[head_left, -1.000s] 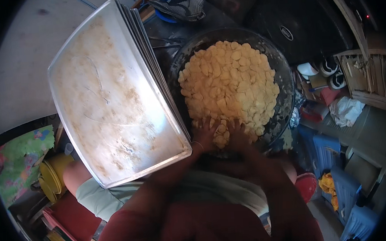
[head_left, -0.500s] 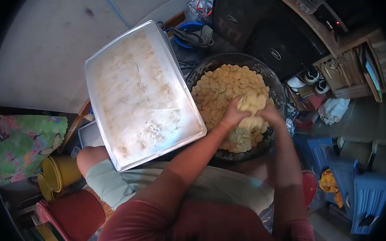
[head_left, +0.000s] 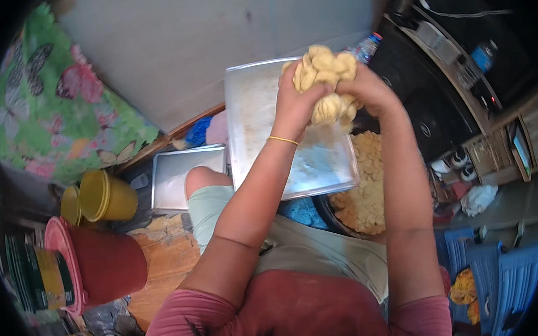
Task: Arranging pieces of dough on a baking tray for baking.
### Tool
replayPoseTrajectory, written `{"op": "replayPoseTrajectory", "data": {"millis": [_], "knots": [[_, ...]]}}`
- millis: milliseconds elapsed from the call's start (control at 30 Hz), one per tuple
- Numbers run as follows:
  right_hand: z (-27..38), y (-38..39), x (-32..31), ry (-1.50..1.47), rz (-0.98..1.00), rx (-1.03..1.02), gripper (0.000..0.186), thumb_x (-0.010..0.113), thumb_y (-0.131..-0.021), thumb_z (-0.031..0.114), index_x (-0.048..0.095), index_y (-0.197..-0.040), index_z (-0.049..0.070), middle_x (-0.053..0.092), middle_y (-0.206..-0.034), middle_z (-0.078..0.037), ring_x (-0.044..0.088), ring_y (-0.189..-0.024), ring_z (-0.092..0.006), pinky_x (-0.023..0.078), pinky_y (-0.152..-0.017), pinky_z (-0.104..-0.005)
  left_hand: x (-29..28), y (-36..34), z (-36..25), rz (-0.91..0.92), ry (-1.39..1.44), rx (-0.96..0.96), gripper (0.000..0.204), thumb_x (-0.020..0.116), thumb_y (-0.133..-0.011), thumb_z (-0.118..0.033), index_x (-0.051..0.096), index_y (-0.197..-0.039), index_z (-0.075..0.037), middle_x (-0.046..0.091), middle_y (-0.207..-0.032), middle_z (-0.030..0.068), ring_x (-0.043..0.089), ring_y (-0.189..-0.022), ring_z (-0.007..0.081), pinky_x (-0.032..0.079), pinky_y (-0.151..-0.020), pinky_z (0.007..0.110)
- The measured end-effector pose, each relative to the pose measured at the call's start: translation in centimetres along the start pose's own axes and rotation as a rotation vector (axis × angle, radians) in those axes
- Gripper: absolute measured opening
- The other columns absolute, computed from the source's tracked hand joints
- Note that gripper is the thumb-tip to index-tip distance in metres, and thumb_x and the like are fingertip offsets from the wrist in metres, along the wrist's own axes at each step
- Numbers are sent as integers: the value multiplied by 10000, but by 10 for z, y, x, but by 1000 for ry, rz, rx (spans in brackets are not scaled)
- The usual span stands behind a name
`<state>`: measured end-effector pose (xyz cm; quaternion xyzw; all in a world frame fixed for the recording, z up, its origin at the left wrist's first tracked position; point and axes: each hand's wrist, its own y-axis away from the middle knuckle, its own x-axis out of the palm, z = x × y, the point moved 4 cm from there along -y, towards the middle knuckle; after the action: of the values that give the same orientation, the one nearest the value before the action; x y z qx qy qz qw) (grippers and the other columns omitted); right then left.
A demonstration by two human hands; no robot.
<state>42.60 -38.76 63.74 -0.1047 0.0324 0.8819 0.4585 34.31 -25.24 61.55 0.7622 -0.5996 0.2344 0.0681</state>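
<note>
Between my left hand and my right hand is a big double handful of pale yellow biscuit-like rounds. Both hands are closed around them, thumbs toward me. I hold the pile above the upper right part of a metal baking tray. The tray's surface is smeared with brownish residue, and part of it is hidden by my left arm. To its right, a black basin holds many more of the same rounds; my right forearm covers some of it.
A second metal tray lies left of my knee. Yellow buckets and a red bucket stand at the left. Black speakers rise behind the basin. Blue plastic chairs are at the lower right.
My hands have lifted the handful of rounds out of the basin and moved left, over the baking tray. The view has turned leftward.
</note>
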Motion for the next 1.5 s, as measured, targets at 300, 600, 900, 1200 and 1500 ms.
{"op": "replayPoseTrajectory", "data": {"millis": [300,600,900,1200,1500], "knots": [[-157,-35,91,779,-76,22,963,738,-654,340,289,-1473,104,276,-1519,-168,231,-1417,-354,84,-1130,-624,-147,24,87,-54,-1422,-76,958,750,-693,-514,315,-1483,-193,348,-1464,194,295,-1364,405,255,-990,703],[-109,-36,142,1079,-77,-50,675,597,-848,545,475,-1405,185,349,-1506,-152,272,-1405,-370,169,-1102,-633,-175,-3,64,104,-1060,142,549,670,-771,-210,546,-1274,-28,496,-1312,242,553,-1136,380,455,-974,410],[-56,-63,214,1168,-2,-212,663,561,-875,536,459,-1412,160,334,-1503,-203,314,-1387,-372,169,-1122,-599,-265,14,63,-554,-430,77,246,614,-853,-127,657,-1063,-8,668,-959,144,632,-827,247,502,-777,343],[-107,-111,249,1369,177,57,828,458,-915,589,256,-1489,27,255,-1504,-299,246,-1416,-398,244,-1144,-431,-313,-3,164,-218,8,-453,190,604,-837,-80,687,-975,19,623,-709,42,567,-582,124,439,-520,268],[-95,-104,256,1282,156,85,792,548,-902,513,285,-1486,47,255,-1511,-285,262,-1412,-392,260,-1131,-424,-327,-16,192,-166,-121,-356,177,654,-773,-38,691,-934,26,689,-853,105,646,-782,176,516,-701,287]]}}
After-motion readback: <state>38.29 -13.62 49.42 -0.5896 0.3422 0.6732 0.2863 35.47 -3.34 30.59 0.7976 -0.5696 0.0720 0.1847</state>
